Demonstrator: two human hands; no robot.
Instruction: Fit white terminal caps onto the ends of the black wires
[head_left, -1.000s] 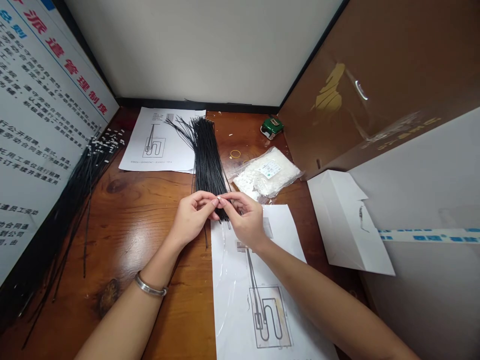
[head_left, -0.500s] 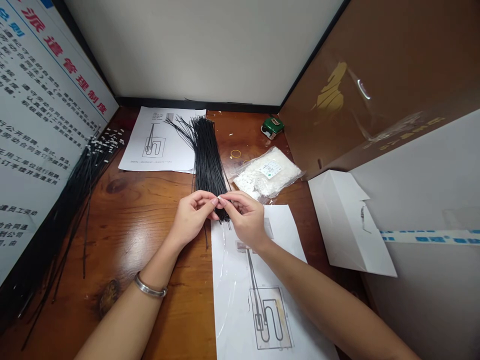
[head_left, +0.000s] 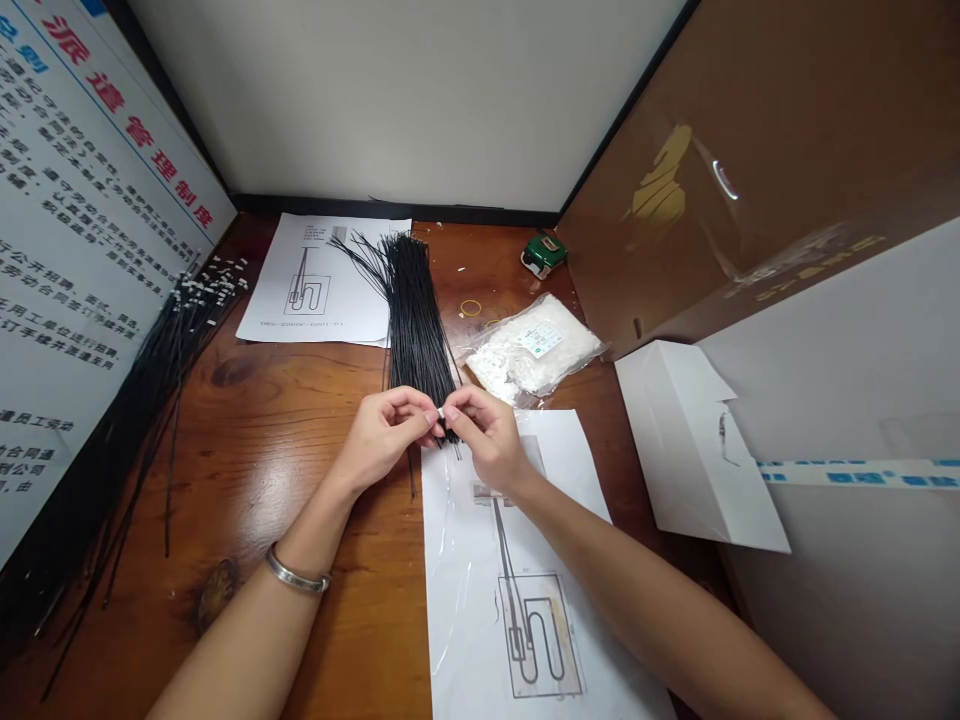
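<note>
A small white connector shows between the fingertips of my two hands. On its left side, my left hand is closed in a thumb-and-finger pinch. From the right, my right hand pinches at the same piece with thumb and index finger. Any thin wire inside either pinch is hidden by the fingers. Just beyond and under the fingertips lies a thick bundle of black wires, its near ends partly covered by my hands. A clear bag of small white connectors lies right of the bundle.
Black wires with white ends are piled at the left wall. Drawing sheets lie at the back and under my right arm. A green tape measure, a rubber band and a folded white card are on the right.
My fingertips have dropped slightly toward me, and more of the white connector shows between them. Both hands keep their pinch; the wire bundle and bag stay put.
</note>
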